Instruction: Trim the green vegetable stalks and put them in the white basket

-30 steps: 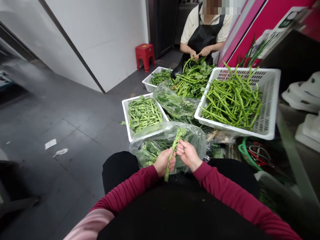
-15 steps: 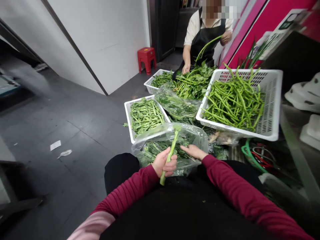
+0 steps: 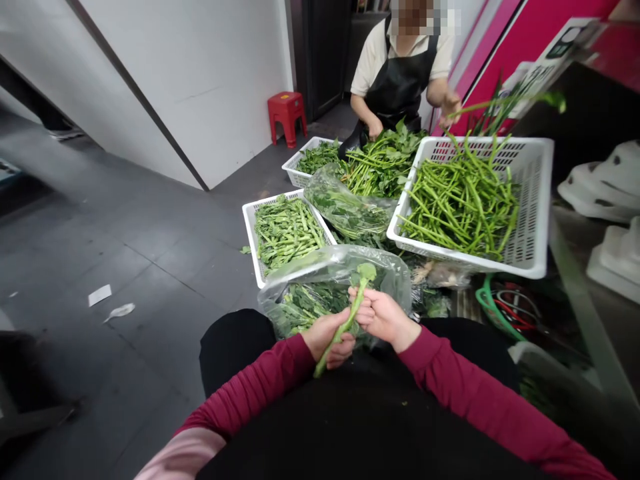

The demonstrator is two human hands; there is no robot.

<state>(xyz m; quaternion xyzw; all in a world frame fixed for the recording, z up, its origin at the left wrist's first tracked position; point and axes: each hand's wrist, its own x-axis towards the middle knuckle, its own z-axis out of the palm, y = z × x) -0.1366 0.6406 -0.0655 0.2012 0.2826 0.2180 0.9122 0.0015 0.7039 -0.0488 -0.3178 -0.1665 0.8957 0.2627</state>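
Observation:
A thick green vegetable stalk [image 3: 346,325], with a small leafy head at its top, slants upward in front of me. My left hand [image 3: 327,339] is wrapped around its lower half, and the cut end sticks out below. Higher up, my right hand [image 3: 383,317] pinches at the stalk just under the head, its fingers closed. Whether those fingertips hold the stem itself or a small leaf on it I cannot tell. Beneath both hands lies an opened clear plastic bag [image 3: 395,270] with leafy green stalks [image 3: 305,303] inside.
Beyond the bag stands a white basket [image 3: 253,250] of trimmed stalks. A larger white basket [image 3: 543,207] with long green stems is at right. Another person [image 3: 407,80] handles greens behind a leafy pile [image 3: 385,157]. A red stool [image 3: 287,113] stands by the wall.
My right hand has moved from beside the stalk onto its upper part and closed there. The other person's raised hand has swung a long stem toward the large basket.

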